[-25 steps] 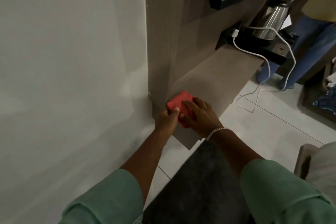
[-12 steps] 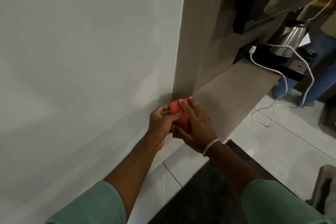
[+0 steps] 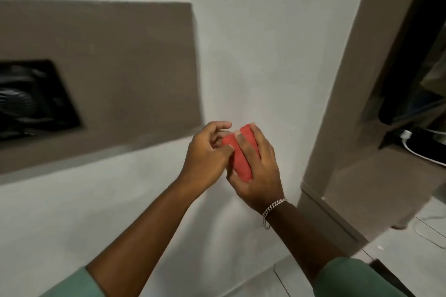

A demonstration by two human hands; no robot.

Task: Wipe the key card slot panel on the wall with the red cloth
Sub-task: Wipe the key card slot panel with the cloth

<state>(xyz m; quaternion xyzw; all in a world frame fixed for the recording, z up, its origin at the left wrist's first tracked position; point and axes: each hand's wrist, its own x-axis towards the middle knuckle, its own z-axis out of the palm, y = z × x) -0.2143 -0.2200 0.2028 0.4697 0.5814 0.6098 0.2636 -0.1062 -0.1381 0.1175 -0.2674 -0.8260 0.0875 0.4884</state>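
A folded red cloth [image 3: 241, 154] is held in front of the white wall, at mid-frame. My right hand [image 3: 258, 164] wraps around it from the right, fingers over its top. My left hand [image 3: 207, 152] pinches its left edge with thumb and fingers. On the wall to the left is a grey-brown rectangular panel [image 3: 120, 67] with a dark square opening [image 3: 31, 99] at its left end; its detail is blurred. Both hands are to the right of and slightly below that panel, apart from it.
A brown wooden upright [image 3: 350, 79] and a desk surface [image 3: 386, 181] stand at the right, with a white cable [image 3: 420, 152] and dark items on it. Pale floor tiles [image 3: 398, 243] show at the lower right.
Both hands have lifted the red cloth off the desk corner and up in front of the wall. The view has swung left and up, bringing the wall panel into sight.
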